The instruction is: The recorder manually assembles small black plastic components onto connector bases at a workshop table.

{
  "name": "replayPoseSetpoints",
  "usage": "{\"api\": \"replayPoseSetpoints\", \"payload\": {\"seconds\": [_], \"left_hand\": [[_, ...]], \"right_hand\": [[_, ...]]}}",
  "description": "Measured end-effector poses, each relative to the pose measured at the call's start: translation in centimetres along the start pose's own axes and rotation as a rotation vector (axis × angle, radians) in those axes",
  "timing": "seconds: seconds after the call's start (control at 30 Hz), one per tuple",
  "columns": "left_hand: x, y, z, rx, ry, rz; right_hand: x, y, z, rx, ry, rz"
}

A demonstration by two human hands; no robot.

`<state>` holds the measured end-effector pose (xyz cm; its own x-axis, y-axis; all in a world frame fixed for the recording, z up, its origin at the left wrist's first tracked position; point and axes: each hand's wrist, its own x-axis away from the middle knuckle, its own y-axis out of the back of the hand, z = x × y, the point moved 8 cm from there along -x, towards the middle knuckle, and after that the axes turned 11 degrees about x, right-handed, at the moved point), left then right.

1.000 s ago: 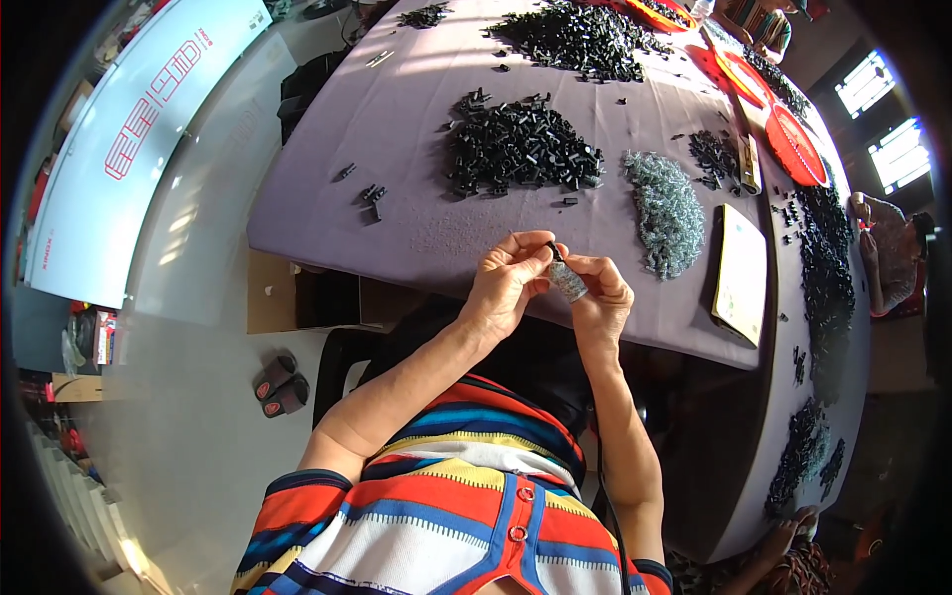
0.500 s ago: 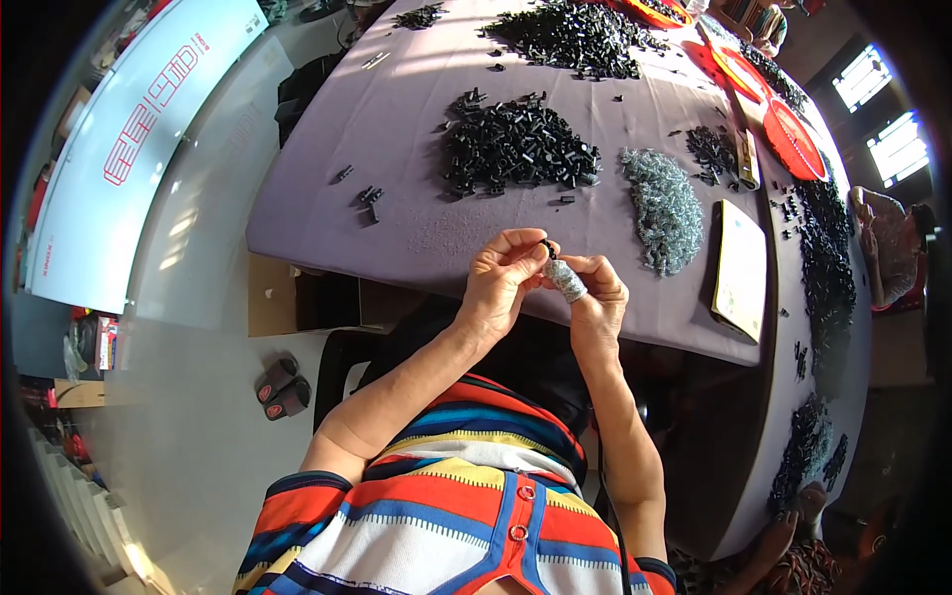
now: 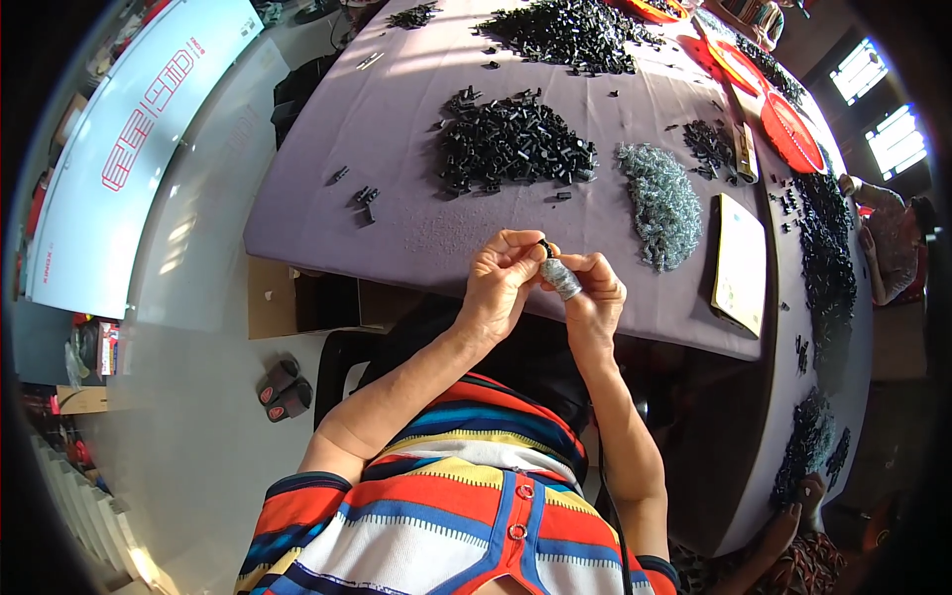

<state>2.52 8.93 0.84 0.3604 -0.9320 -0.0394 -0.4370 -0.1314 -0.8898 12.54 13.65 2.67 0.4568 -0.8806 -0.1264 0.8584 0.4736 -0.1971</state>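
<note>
Just off the table's near edge, my two hands meet fingertip to fingertip. My left hand (image 3: 498, 288) is closed, pinching a small black plastic part (image 3: 544, 248) between thumb and fingers. My right hand (image 3: 595, 299) is closed too, its fingertips right against that part; whatever they pinch is too small to make out. A greyish-white wrapping (image 3: 561, 279), which looks like tape round a digit, shows between the hands. Beyond them lies a heap of black plastic parts (image 3: 516, 144), with a pile of small clear, bluish-grey pieces (image 3: 661, 208) to its right.
The lilac-covered table (image 3: 317, 213) bears another black heap (image 3: 575, 35) farther back and a pale, flat booklet-like object (image 3: 740, 266) at right. Red baskets (image 3: 791, 134) stand at far right, near other people. An open carton (image 3: 278, 297) sits below the table, slippers (image 3: 285, 389) on the floor.
Both hands stay almost in place, still meeting at the black part. The right fingers have shifted very slightly left. The whole view has moved a little.
</note>
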Motion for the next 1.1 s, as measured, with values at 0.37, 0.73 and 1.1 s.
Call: {"api": "replayPoseSetpoints", "payload": {"seconds": [0.37, 0.73, 1.1], "left_hand": [[-0.3, 2.1, 0.7, 0.104, 0.159, -0.075], [0.6, 0.3, 0.7, 0.023, 0.293, -0.044], [0.9, -0.3, 1.3, 0.304, 0.324, 0.033]], "right_hand": [[-0.8, 0.2, 1.4, 0.394, 0.154, 0.055], [-0.8, -0.7, 0.8, 0.418, 0.104, 0.325], [-0.2, -1.0, 1.3, 0.085, 0.099, 0.315]]}}
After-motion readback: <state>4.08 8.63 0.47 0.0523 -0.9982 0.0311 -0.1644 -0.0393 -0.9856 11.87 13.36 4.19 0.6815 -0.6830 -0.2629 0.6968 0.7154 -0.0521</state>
